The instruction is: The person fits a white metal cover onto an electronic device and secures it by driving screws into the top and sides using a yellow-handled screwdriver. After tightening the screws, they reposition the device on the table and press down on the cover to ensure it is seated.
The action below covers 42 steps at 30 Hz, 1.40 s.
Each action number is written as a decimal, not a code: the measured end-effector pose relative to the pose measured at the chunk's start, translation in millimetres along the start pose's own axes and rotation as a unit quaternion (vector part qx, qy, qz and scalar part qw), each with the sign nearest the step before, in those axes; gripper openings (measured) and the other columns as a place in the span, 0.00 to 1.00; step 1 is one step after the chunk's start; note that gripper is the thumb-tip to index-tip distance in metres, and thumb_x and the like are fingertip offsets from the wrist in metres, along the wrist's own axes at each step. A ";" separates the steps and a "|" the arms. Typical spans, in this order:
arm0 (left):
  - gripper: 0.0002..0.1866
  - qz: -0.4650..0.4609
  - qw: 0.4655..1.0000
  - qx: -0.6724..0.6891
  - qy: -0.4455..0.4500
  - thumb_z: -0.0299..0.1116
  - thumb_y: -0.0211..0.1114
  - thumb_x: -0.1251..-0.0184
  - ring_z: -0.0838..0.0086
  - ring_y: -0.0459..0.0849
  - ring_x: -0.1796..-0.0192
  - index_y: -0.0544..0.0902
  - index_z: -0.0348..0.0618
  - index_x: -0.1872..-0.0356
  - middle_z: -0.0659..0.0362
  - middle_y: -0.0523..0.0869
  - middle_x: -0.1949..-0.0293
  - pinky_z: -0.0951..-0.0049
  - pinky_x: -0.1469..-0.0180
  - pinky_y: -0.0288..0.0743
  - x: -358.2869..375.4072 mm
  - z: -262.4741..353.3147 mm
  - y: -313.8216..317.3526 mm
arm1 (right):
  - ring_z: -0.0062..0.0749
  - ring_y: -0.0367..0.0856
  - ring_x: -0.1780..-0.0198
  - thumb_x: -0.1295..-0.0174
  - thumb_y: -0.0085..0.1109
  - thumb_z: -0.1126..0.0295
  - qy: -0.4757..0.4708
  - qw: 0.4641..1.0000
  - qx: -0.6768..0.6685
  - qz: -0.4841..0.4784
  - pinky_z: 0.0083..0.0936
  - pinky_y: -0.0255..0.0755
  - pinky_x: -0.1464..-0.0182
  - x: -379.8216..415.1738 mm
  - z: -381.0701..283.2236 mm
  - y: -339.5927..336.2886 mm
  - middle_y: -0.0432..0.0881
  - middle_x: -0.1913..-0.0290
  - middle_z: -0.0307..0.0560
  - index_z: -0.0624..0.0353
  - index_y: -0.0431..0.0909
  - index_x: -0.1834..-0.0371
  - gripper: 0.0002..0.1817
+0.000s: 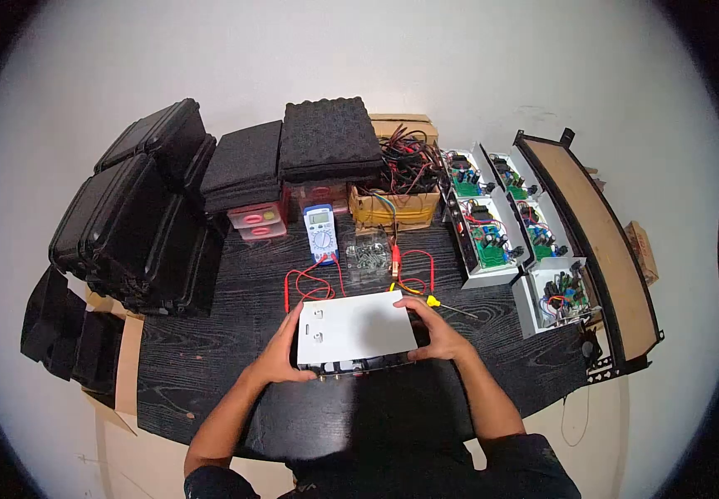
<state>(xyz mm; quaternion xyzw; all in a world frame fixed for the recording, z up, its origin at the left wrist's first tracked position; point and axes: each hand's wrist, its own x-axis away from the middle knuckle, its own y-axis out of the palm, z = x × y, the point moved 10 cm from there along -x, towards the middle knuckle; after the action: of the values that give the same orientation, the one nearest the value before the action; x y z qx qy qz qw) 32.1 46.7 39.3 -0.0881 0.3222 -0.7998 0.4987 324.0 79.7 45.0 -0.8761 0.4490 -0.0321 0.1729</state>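
Observation:
A white metal electronics case (355, 323) is between my hands near the front of the black table. My left hand (283, 353) grips its left end, thumb along the near corner. On the other end, my right hand (436, 333) is closed around the right side. Small fittings show on the case's top at left, and a row of connectors lines its near edge. Just beyond it lie a yellow-handled screwdriver (433, 301), red test leads (314, 287) and a clear tray of screws (369, 256). A blue-and-white multimeter (321, 234) lies behind the leads.
Several opened white cases with circuit boards (492, 237) stand at right, beside a long black-framed panel (596, 249). Black hard cases (118, 216) are stacked at left. Foam sheets (330, 137) top plastic drawers (260, 223); a cardboard box (397, 209) holds tangled cables (409, 162).

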 end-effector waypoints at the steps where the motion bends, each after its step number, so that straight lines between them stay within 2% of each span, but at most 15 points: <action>1: 0.80 -0.002 1.000 -0.007 0.002 0.54 0.89 0.64 0.45 0.53 0.14 0.42 0.35 0.14 0.34 0.53 0.16 0.51 0.15 0.50 0.0 4.3 0.3 | 0.45 0.59 0.18 0.73 0.83 0.79 -0.012 1.000 0.007 0.001 0.46 0.55 0.16 0.9 -1.4 0.1 0.61 0.21 0.44 0.41 0.66 0.21 0.64; 6: 0.82 -0.003 0.999 -0.030 0.015 0.55 0.89 0.66 0.43 0.53 0.14 0.40 0.35 0.14 0.33 0.50 0.16 0.50 0.15 0.50 2.6 4.8 2.7 | 0.45 0.59 0.18 0.72 0.81 0.78 0.001 1.000 0.000 0.009 0.46 0.52 0.15 2.3 -0.6 1.6 0.61 0.22 0.44 0.41 0.66 0.21 0.63; 9: 0.75 -0.014 0.999 -0.024 0.016 0.54 0.86 0.56 0.43 0.53 0.14 0.43 0.35 0.14 0.33 0.53 0.16 0.50 0.15 0.51 5.8 10.0 0.3 | 0.45 0.59 0.19 0.70 0.79 0.78 0.019 0.999 -0.033 0.010 0.46 0.51 0.15 1.8 1.6 2.5 0.62 0.23 0.44 0.42 0.66 0.21 0.61; 12: 0.64 -0.026 0.998 -0.020 0.056 0.43 0.80 0.45 0.44 0.59 0.15 0.46 0.35 0.14 0.33 0.59 0.18 0.53 0.16 0.56 4.8 -10.4 -6.8 | 0.45 0.59 0.18 0.68 0.78 0.78 0.022 0.999 -0.036 0.002 0.46 0.50 0.14 3.6 -1.3 2.6 0.61 0.22 0.43 0.43 0.64 0.19 0.62; 15: 0.57 -0.007 0.997 -0.071 -0.026 0.33 0.73 0.42 0.45 0.66 0.18 0.48 0.35 0.14 0.32 0.65 0.20 0.56 0.19 0.62 5.9 -10.2 -4.2 | 0.45 0.56 0.16 0.65 0.77 0.77 0.023 0.996 -0.087 -0.031 0.46 0.48 0.14 5.4 4.3 4.9 0.58 0.18 0.44 0.44 0.60 0.16 0.63; 18: 0.57 0.010 0.993 -0.107 -0.053 0.28 0.71 0.46 0.43 0.70 0.21 0.49 0.34 0.15 0.32 0.66 0.21 0.57 0.20 0.65 3.4 7.9 -3.4 | 0.45 0.53 0.14 0.59 0.75 0.79 0.042 0.976 -0.203 -0.072 0.46 0.48 0.14 4.4 29.2 1.5 0.55 0.15 0.46 0.45 0.56 0.13 0.62; 20: 0.56 0.015 0.992 -0.115 -0.056 0.29 0.72 0.46 0.42 0.70 0.21 0.51 0.34 0.16 0.32 0.67 0.22 0.55 0.20 0.66 4.6 7.2 -2.2 | 0.46 0.53 0.13 0.54 0.72 0.81 0.040 0.978 -0.195 -0.070 0.45 0.50 0.14 4.8 41.5 0.7 0.55 0.14 0.48 0.46 0.55 0.13 0.60; 22: 0.55 0.030 0.991 -0.119 -0.058 0.30 0.73 0.46 0.41 0.71 0.22 0.53 0.34 0.17 0.32 0.68 0.23 0.54 0.21 0.66 4.2 8.7 -1.6 | 0.46 0.54 0.14 0.50 0.68 0.84 0.016 0.995 -0.089 -0.039 0.44 0.53 0.15 2.8 32.0 5.9 0.56 0.15 0.52 0.46 0.54 0.13 0.57; 25: 0.54 0.063 0.989 -0.124 -0.056 0.32 0.74 0.46 0.41 0.72 0.23 0.55 0.33 0.18 0.32 0.70 0.24 0.54 0.22 0.68 5.2 7.9 3.1 | 0.48 0.58 0.15 0.47 0.70 0.84 -0.015 0.996 0.084 0.023 0.42 0.58 0.17 2.7 5.6 4.5 0.59 0.16 0.56 0.46 0.55 0.13 0.55; 28: 0.52 0.079 0.986 -0.135 -0.063 0.35 0.74 0.43 0.41 0.74 0.25 0.55 0.33 0.19 0.32 0.72 0.26 0.53 0.23 0.69 3.6 4.2 8.9 | 0.54 0.63 0.18 0.43 0.69 0.82 -0.007 0.991 0.119 0.067 0.44 0.62 0.19 3.4 -9.7 5.5 0.62 0.18 0.58 0.48 0.58 0.17 0.49; 31: 0.51 0.081 0.983 -0.141 -0.084 0.36 0.73 0.41 0.41 0.74 0.25 0.55 0.33 0.19 0.32 0.72 0.27 0.53 0.23 0.70 2.7 6.1 8.4 | 0.55 0.68 0.21 0.47 0.79 0.75 -0.029 0.984 0.144 0.105 0.45 0.67 0.22 3.8 5.8 11.6 0.66 0.21 0.59 0.47 0.58 0.19 0.52; 34: 0.50 0.087 0.982 -0.136 -0.097 0.36 0.72 0.40 0.41 0.75 0.25 0.56 0.33 0.19 0.32 0.72 0.27 0.53 0.23 0.70 2.9 0.2 11.2 | 0.58 0.71 0.23 0.45 0.77 0.73 -0.080 0.969 0.186 0.143 0.43 0.70 0.24 1.0 6.3 13.5 0.68 0.23 0.59 0.46 0.59 0.22 0.48; 36: 0.49 0.094 0.983 -0.093 -0.130 0.35 0.71 0.39 0.41 0.75 0.26 0.56 0.33 0.20 0.32 0.73 0.28 0.53 0.24 0.70 3.9 1.4 10.3 | 0.61 0.72 0.24 0.42 0.75 0.73 -0.063 0.969 0.187 0.152 0.45 0.72 0.26 4.2 -4.9 12.4 0.68 0.23 0.58 0.44 0.58 0.22 0.46; 42: 0.46 0.122 0.985 -0.049 -0.108 0.32 0.70 0.38 0.39 0.80 0.31 0.56 0.34 0.21 0.32 0.78 0.33 0.52 0.27 0.73 8.3 -5.2 13.4 | 0.64 0.74 0.27 0.36 0.69 0.73 -0.054 0.970 0.176 0.159 0.46 0.73 0.28 3.8 -4.0 15.3 0.67 0.23 0.58 0.43 0.57 0.23 0.41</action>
<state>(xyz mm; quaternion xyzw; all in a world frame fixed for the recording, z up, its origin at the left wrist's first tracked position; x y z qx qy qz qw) 35.6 37.8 25.6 -0.1580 0.3137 -0.7021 0.6195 313.5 67.4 43.2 -0.7496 0.5597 -0.0359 0.3515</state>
